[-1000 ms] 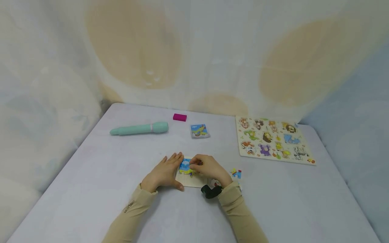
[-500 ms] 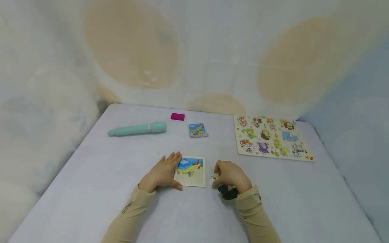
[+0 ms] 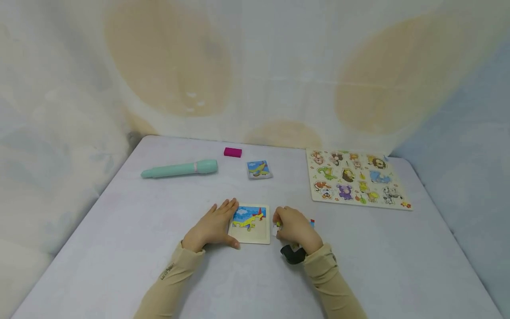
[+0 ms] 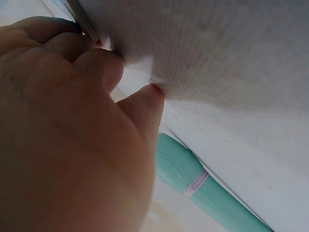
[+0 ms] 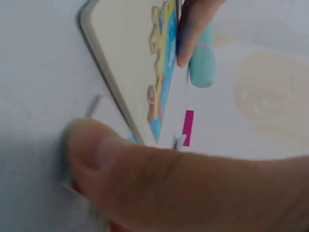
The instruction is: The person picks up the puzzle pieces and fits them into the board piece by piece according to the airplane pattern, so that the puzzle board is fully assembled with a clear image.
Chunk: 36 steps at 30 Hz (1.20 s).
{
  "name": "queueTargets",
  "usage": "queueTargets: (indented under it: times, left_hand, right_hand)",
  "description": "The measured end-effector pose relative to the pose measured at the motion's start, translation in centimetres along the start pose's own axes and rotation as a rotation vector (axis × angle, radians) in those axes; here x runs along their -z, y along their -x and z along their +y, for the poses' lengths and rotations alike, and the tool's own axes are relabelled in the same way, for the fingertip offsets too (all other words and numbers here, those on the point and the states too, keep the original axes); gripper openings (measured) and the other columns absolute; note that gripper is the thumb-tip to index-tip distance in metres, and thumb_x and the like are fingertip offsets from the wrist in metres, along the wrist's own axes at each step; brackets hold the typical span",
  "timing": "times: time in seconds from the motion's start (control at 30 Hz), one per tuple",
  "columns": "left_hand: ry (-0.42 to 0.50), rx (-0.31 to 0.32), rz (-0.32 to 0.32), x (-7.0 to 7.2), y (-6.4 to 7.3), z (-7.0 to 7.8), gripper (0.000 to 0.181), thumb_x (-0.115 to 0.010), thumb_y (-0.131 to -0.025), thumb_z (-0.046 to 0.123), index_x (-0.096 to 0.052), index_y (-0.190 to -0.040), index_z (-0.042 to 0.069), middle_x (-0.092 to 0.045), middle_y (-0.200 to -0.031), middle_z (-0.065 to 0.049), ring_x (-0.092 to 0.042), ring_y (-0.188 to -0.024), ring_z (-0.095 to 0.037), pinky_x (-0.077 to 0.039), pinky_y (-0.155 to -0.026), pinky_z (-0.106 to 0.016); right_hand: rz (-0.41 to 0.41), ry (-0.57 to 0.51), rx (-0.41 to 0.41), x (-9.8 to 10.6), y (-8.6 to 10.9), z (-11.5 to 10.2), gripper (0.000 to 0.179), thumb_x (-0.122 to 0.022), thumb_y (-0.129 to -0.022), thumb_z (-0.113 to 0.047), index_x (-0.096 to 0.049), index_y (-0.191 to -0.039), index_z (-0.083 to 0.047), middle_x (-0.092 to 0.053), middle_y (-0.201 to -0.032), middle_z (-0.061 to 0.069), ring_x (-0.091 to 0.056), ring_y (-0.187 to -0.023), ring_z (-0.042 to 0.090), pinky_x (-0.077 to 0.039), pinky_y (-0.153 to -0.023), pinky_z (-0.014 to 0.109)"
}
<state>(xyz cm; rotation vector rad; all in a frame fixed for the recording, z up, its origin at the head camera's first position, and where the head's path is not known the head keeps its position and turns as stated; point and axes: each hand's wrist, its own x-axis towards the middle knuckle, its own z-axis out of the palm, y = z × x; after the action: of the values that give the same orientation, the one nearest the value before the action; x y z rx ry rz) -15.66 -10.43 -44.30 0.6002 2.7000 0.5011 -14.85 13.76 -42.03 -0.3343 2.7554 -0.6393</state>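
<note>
A small square jigsaw tray (image 3: 255, 238) lies in front of me, its upper half filled with pieces of a yellow plane on blue sky. My left hand (image 3: 211, 227) rests along the tray's left edge, fingers spread and fairly straight, thumb at the lower left corner. To the right of the tray, my right hand (image 3: 296, 228) bends over some loose jigsaw pieces, thumb and fingertips pinching one puzzle piece (image 3: 275, 230). The right wrist view has the thumb (image 5: 96, 145) large in front, largely hiding that piece. Another loose piece (image 3: 312, 223) peeks out behind the right hand.
Behind the tray lie a small plane picture (image 3: 259, 169), a magenta block (image 3: 233, 152) and a mint-green, microphone-shaped pen (image 3: 179, 169). An animal puzzle board (image 3: 358, 179) is at the back right. A black strap piece (image 3: 292, 254) sits at the right wrist.
My right hand has left the tray, where a red-and-yellow tail piece now shows, and moved right to the loose pieces, then slightly back left. My left hand stays at the tray's edge.
</note>
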Motion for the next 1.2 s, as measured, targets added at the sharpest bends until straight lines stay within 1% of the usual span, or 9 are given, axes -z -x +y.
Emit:
queueTargets:
  times: [0.13,0.3,0.47,0.57,0.67,0.83,0.97,1.1,1.2]
  left_hand:
    - [0.0,-0.003,0.003,0.0,0.0,0.0,0.121,-0.088,-0.061,0.048,-0.023,-0.153,0.003,-0.019,-0.162,-0.011,-0.013,-0.152,-0.031,-0.011,-0.121,-0.055]
    - [0.001,-0.004,0.003,0.0,-0.1,-0.1,0.122,-0.088,-0.061,0.048,-0.023,-0.153,0.003,-0.019,-0.162,-0.012,-0.013,-0.151,-0.031,-0.011,-0.121,-0.055]
    - [-0.008,-0.006,0.003,0.0,0.0,-0.3,0.121,-0.087,-0.062,0.05,-0.023,-0.153,0.003,-0.019,-0.162,-0.011,-0.014,-0.151,-0.03,-0.012,-0.121,-0.055]
    - [-0.008,-0.012,0.005,0.0,0.0,-0.3,0.121,-0.086,-0.063,0.051,-0.023,-0.153,0.003,-0.019,-0.162,-0.011,-0.014,-0.151,-0.03,-0.012,-0.121,-0.055]
    - [-0.009,-0.021,0.009,0.0,0.1,-0.3,0.121,-0.086,-0.063,0.052,-0.022,-0.153,0.003,-0.019,-0.162,-0.011,-0.014,-0.151,-0.03,-0.012,-0.121,-0.055]
    - [-0.001,-0.033,0.007,0.0,0.2,-0.3,0.12,-0.086,-0.064,0.051,-0.022,-0.154,0.003,-0.018,-0.162,-0.011,-0.014,-0.151,-0.03,-0.012,-0.121,-0.055]
    - [0.015,-0.041,0.009,0.0,0.3,-0.4,0.119,-0.086,-0.064,0.05,-0.022,-0.153,0.003,-0.018,-0.162,-0.012,-0.013,-0.151,-0.031,-0.011,-0.121,-0.055]
    - [0.031,-0.046,0.012,0.0,0.3,-0.4,0.119,-0.086,-0.065,0.049,-0.022,-0.153,0.002,-0.018,-0.162,-0.012,-0.013,-0.151,-0.031,-0.011,-0.121,-0.056]
    - [0.031,-0.046,0.016,0.1,0.2,-0.5,0.119,-0.086,-0.065,0.048,-0.022,-0.153,0.001,-0.018,-0.162,-0.012,-0.013,-0.151,-0.031,-0.011,-0.121,-0.056]
  right_hand:
    - [0.055,-0.06,0.035,-0.2,-0.4,-0.1,0.031,-0.078,-0.075,0.002,-0.064,-0.101,-0.008,-0.06,-0.095,0.007,-0.053,-0.081,0.019,-0.048,-0.072,0.033]
    - [0.147,-0.176,0.082,-0.2,-0.9,-0.4,0.021,-0.074,-0.079,0.001,-0.068,-0.097,-0.008,-0.07,-0.1,0.008,-0.06,-0.086,0.019,-0.053,-0.077,0.035]
    - [0.187,-0.277,0.128,-0.7,-1.6,-1.6,0.021,-0.077,-0.081,-0.008,-0.069,-0.1,-0.011,-0.069,-0.083,0.005,-0.056,-0.066,0.012,-0.047,-0.059,0.025]
    - [0.156,-0.341,0.165,-1.3,-2.0,-2.4,0.019,-0.075,-0.083,-0.012,-0.069,-0.101,-0.009,-0.069,-0.074,0.005,-0.059,-0.057,0.01,-0.045,-0.051,0.021]
    - [0.075,-0.385,0.223,-2.0,-2.3,-2.9,0.018,-0.067,-0.089,-0.008,-0.07,-0.106,-0.004,-0.071,-0.076,0.008,-0.063,-0.057,0.011,-0.048,-0.051,0.019]
    - [-0.038,-0.296,0.31,-2.7,-2.6,-3.4,0.023,-0.06,-0.093,-0.006,-0.071,-0.114,-0.004,-0.074,-0.088,0.007,-0.061,-0.069,0.007,-0.049,-0.065,0.019]
    - [-0.034,-0.241,0.333,-3.1,-2.8,-3.9,0.018,-0.066,-0.089,-0.005,-0.073,-0.105,-0.004,-0.073,-0.086,0.005,-0.057,-0.074,0.008,-0.048,-0.069,0.021]
    - [-0.025,-0.287,0.318,-3.6,-2.9,-4.4,0.011,-0.066,-0.087,-0.003,-0.069,-0.097,-0.003,-0.069,-0.077,0.003,-0.057,-0.068,0.006,-0.048,-0.064,0.019]
    - [-0.007,-0.288,0.327,-4.0,-3.0,-4.7,0.01,-0.066,-0.086,-0.003,-0.068,-0.096,-0.002,-0.067,-0.078,0.004,-0.056,-0.068,0.007,-0.047,-0.062,0.019]
